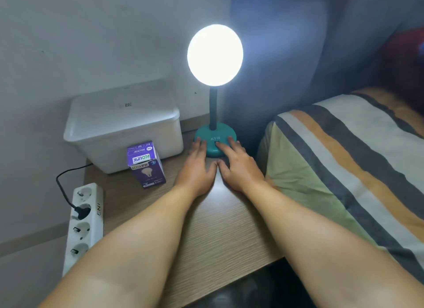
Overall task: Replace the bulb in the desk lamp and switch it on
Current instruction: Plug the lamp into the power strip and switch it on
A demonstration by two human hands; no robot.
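Risk at this point is judged to be small but real: the desk lamp is seen from the single head view standing at the centre of the frame with both hands at its teal base, and a second press on the switch there could put the light out, while a push from either side could slide or tip the tall, top-heavy lamp on the counter. The left hand is laid flat and open, its fingertips touching the left edge of the base; the right hand is likewise open and gripping nothing, with one finger resting on the dark button at the front of the base. The bulb is seen lit at the upper centre, a round white globe so bright that its surface detail is lost, carried on a dark neck above the base. A purple bulb box stands left of centre, just in front of a white lidded bin. At the lower left, a power strip is shown with one black plug inserted. The task is judged essentially complete.
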